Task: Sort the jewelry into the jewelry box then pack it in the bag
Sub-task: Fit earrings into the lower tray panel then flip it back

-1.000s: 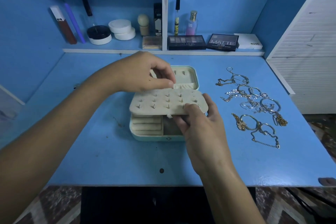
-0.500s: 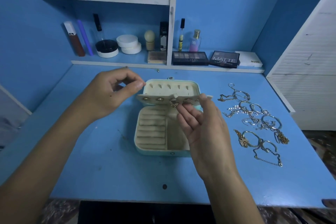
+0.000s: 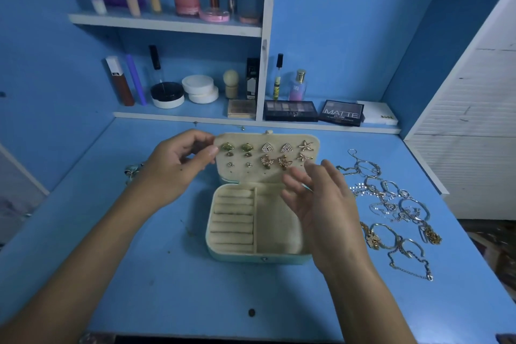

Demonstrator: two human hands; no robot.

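Pinching the earring panel (image 3: 265, 158), left hand (image 3: 178, 167); right hand (image 3: 321, 204) hovers beside

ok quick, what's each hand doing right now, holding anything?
Left hand: pinches the cream earring panel at its left edge.
Right hand: open, fingers spread, holding nothing.

The small jewelry box (image 3: 258, 234) sits open on the blue counter (image 3: 167, 274). Its earring flap (image 3: 266, 158) stands up, full of shiny earrings (image 3: 268, 147). A pile of gold and silver chains (image 3: 391, 204) lies just right of it.
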